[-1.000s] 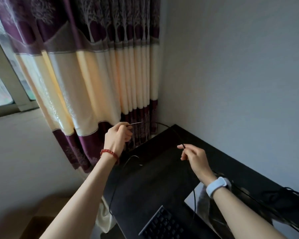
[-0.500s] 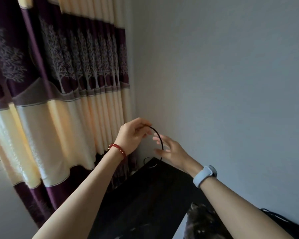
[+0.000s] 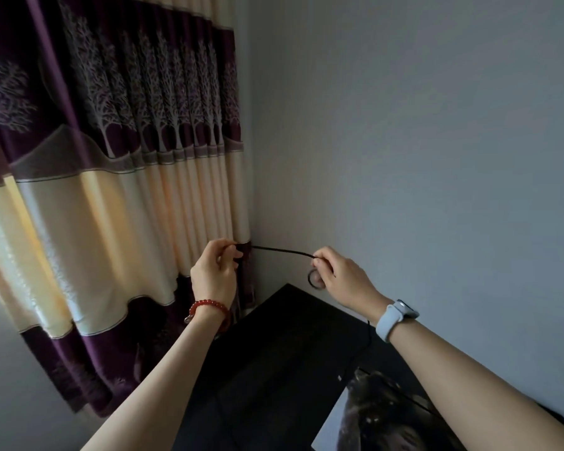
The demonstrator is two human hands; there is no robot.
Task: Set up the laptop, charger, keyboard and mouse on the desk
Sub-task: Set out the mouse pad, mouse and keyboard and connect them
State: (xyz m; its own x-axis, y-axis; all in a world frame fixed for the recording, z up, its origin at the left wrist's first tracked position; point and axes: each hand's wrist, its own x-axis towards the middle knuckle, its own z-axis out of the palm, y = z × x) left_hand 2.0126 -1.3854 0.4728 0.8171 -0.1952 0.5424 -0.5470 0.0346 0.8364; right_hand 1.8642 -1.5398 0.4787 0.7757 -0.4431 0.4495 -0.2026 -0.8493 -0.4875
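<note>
Head view. Both hands are raised above the far corner of the black tabletop (image 3: 284, 362), in front of the wall corner where the curtain (image 3: 111, 190) ends.

The left hand (image 3: 214, 271) is curled, thumb and fingertips pinching one end of a thin black cable (image 3: 282, 251) just beside the curtain edge. A red bead bracelet (image 3: 209, 309) sits on that wrist.

The right hand (image 3: 342, 276) is also curled and pinches the same cable further along. The stretch between the two hands runs nearly straight and taut. Under the right fingers (image 3: 321, 265) the cable forms one small loop, then drops past the wrist toward the tabletop. A pale blue watch (image 3: 396, 315) is on that wrist.

A printed mat (image 3: 381, 421) lies on the tabletop near the right forearm; the cable passes across its upper edge. What the cable's lower end connects to cannot be told.
</note>
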